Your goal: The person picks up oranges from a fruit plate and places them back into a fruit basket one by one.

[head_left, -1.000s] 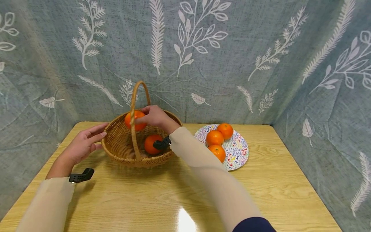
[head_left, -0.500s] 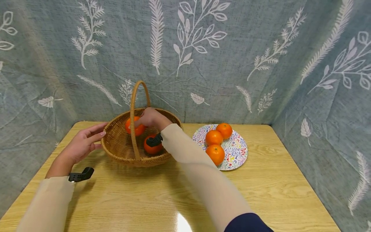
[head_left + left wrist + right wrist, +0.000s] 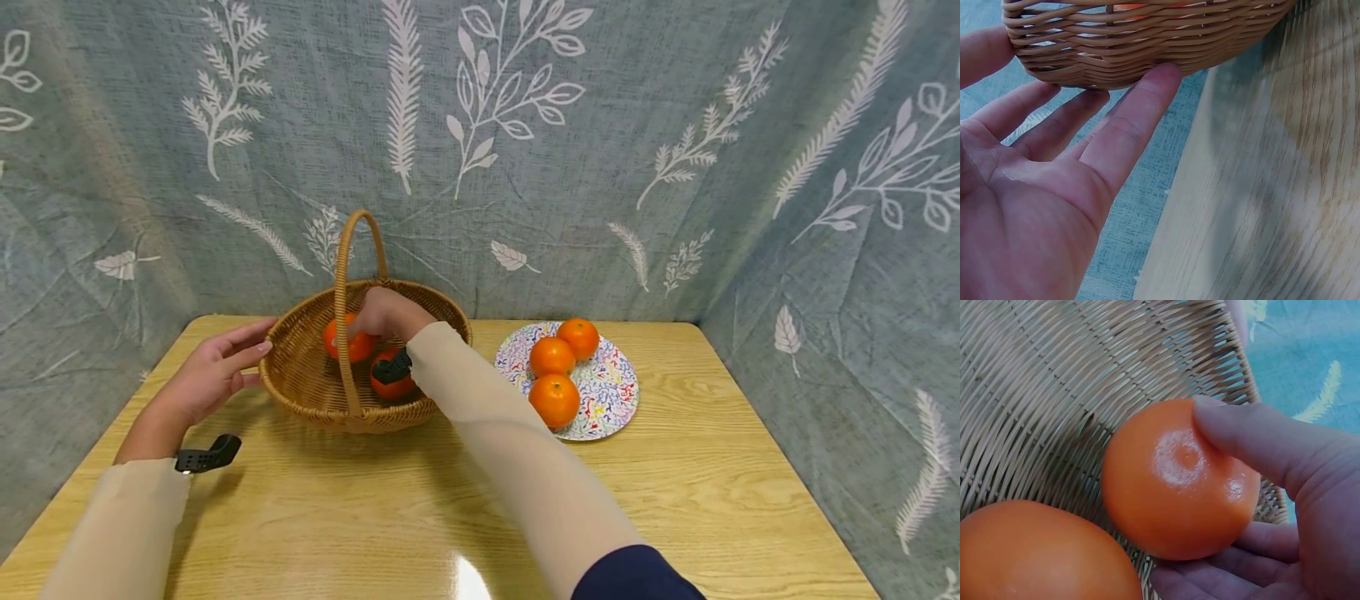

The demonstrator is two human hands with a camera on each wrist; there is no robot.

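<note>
A wicker basket (image 3: 300,379) with a tall arched handle (image 3: 342,308) stands at the back left of the table. Inside it, my right hand (image 3: 386,312) grips an orange (image 3: 1175,487), thumb on its near face and fingers beneath. A second orange (image 3: 1047,556) lies beside it in the basket, partly covered by the right wrist's black device in the head view. My left hand (image 3: 213,375) touches the basket's left side from outside. Its fingers (image 3: 1129,131) are spread and nearly straight against the woven wall in the left wrist view.
Right of the basket, a round plate (image 3: 611,392) with a colourful squiggle pattern holds three oranges (image 3: 553,400). Patterned grey-blue cloth (image 3: 525,167) rises behind and beside the wooden table (image 3: 337,517). My right forearm crosses the table near the plate.
My right hand has lowered the orange deeper into the basket, down beside the other one. The left hand stays against the basket's side.
</note>
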